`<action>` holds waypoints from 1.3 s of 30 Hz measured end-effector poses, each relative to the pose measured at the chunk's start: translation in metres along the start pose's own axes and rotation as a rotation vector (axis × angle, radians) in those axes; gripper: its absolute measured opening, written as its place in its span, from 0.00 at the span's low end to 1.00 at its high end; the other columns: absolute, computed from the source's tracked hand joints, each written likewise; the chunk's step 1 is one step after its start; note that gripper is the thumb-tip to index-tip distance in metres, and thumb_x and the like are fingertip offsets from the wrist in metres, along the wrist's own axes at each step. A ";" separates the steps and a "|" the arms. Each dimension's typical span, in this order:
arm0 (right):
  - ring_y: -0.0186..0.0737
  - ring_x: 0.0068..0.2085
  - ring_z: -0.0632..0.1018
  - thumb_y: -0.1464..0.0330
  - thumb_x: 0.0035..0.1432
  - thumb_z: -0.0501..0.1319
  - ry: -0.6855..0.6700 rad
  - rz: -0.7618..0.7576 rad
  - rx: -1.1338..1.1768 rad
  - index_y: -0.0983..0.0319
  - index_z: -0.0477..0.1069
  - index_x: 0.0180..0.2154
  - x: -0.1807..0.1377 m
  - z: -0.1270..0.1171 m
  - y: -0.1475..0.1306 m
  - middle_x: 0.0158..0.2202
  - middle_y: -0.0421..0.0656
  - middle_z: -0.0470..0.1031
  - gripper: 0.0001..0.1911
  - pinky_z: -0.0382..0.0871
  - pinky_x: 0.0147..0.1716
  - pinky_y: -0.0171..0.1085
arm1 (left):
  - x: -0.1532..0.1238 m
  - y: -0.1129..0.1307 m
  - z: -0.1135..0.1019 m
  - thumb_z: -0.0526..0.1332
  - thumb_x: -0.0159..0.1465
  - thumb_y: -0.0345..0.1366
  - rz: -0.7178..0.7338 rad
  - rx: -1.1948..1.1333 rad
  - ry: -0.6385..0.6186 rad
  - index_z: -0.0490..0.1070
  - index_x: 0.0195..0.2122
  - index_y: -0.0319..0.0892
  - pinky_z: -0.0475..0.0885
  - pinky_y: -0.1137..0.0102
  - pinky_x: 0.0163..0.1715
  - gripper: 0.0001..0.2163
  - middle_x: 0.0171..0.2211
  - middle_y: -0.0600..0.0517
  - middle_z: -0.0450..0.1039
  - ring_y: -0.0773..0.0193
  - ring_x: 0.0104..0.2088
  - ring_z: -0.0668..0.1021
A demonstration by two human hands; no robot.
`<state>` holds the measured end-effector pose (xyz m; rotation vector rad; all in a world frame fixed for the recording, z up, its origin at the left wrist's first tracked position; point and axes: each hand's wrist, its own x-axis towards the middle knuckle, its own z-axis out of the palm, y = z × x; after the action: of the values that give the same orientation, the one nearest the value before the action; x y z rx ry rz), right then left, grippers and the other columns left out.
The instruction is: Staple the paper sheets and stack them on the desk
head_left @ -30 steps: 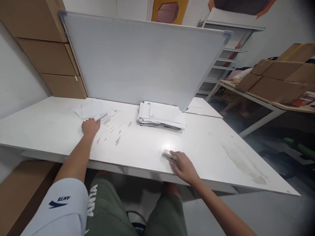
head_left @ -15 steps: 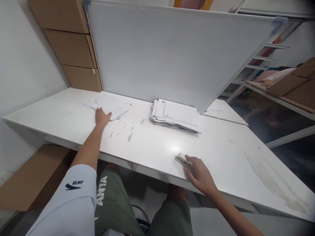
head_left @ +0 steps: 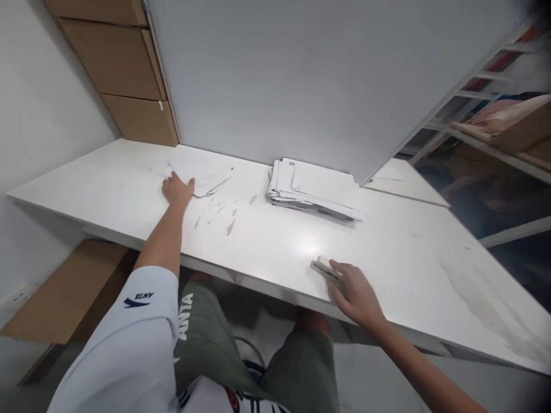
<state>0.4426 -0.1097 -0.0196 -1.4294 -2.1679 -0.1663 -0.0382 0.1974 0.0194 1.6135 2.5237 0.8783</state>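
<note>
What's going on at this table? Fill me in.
A person is at a white table, arms apart. The left hand is at some loose papers; whether it grips any is unclear. The right hand holds a stapler near the table's front edge. A thicker stack of papers lies between and beyond the hands, untouched, in front of the whiteboard.

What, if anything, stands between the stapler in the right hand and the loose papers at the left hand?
Nothing visible: between the stapler and the loose papers lies only tabletop with worn patches. The paper stack sits farther back, off that path.
</note>
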 end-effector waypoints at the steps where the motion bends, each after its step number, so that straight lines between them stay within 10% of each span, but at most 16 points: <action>1: 0.51 0.43 0.75 0.66 0.65 0.54 -0.003 0.002 0.000 0.62 0.61 0.60 -0.001 0.000 0.001 0.45 0.52 0.73 0.23 0.73 0.40 0.49 | -0.002 0.001 0.002 0.55 0.63 0.53 0.040 0.038 -0.005 0.48 0.69 0.28 0.53 0.48 0.65 0.41 0.64 0.28 0.58 0.39 0.69 0.54; 24: 0.53 0.43 0.74 0.66 0.63 0.53 -0.031 0.069 -0.020 0.60 0.61 0.60 -0.002 -0.002 -0.001 0.45 0.52 0.73 0.24 0.71 0.40 0.50 | -0.016 0.006 -0.008 0.47 0.68 0.34 0.283 0.091 -0.055 0.71 0.57 0.39 0.67 0.57 0.54 0.21 0.50 0.40 0.76 0.47 0.53 0.74; 33: 0.53 0.42 0.73 0.66 0.62 0.54 -0.032 0.089 -0.033 0.62 0.62 0.60 -0.005 -0.004 0.000 0.45 0.53 0.73 0.25 0.71 0.40 0.50 | -0.013 0.008 0.005 0.52 0.67 0.42 0.344 0.105 -0.071 0.58 0.66 0.34 0.59 0.54 0.61 0.28 0.62 0.37 0.65 0.44 0.61 0.65; 39: 0.53 0.41 0.74 0.66 0.62 0.54 -0.016 0.063 -0.034 0.61 0.61 0.61 -0.006 -0.003 0.001 0.45 0.53 0.74 0.25 0.72 0.39 0.50 | 0.001 0.006 0.005 0.52 0.66 0.48 0.371 0.153 -0.115 0.71 0.56 0.36 0.58 0.49 0.61 0.25 0.57 0.35 0.67 0.39 0.62 0.62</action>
<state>0.4464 -0.1151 -0.0201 -1.5215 -2.1392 -0.1702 -0.0317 0.2021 0.0185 2.1573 2.3023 0.5986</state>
